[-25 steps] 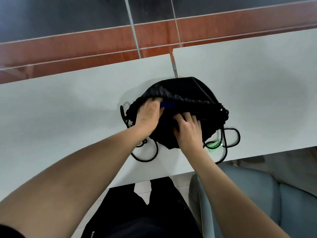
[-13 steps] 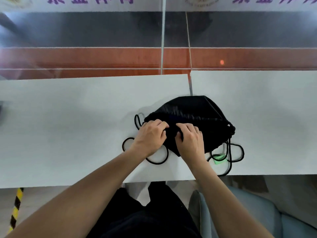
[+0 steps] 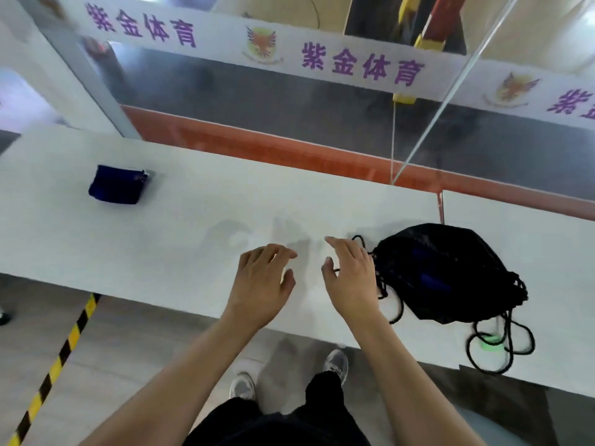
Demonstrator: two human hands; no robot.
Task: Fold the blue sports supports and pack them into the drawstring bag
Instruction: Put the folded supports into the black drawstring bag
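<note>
Over the near edge of the white table (image 3: 199,226), both hands hang empty with nothing in either palm: the left hand (image 3: 262,286) has its fingers loosely curled and the right hand (image 3: 352,280) is spread, its outer side just at the loops of black cord (image 3: 502,349) that trail from the drawstring bag (image 3: 450,272). That bag lies slumped at about 3 o'clock from the hands, and a strip of blue shows through its mouth, so at least 1 support seems to be inside already. Another blue sports support (image 3: 117,185) sits well apart at roughly 10 o'clock, near the far left of the table, looking compact and possibly folded, though blur hides its exact shape. The step in hand is probably fetching that piece. To do it well, the left hand is the natural one to reach across, pinching the support along its folded edge so the layers do not fall open in transit; if it proves loose, it should be squared on the table first. Meanwhile the right hand could go to the bag at 3 o'clock, hook the gathered rim and hold the mouth wide, keeping the cords clear so the support slides in flat beside the blue already showing.
</note>
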